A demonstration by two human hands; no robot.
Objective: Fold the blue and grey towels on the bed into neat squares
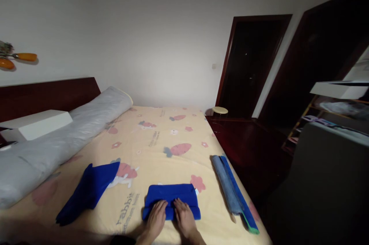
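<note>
A folded dark blue towel (170, 195) lies on the bed near the front edge. My left hand (157, 218) rests flat on its near left part, fingers stretched out. Beside it my right hand (183, 216) lies flat on the near right part, fingers also extended. Both hands press on the cloth side by side, almost touching. Nothing is gripped by either hand.
The bed sheet (161, 141) is pale yellow with carrot and rabbit prints. Another dark blue cloth (89, 189) lies to the left, a folded grey-blue cloth stack (232, 187) to the right by the bed edge. A long grey pillow (66, 133) runs along the headboard. A dark doorway (250, 64) stands behind.
</note>
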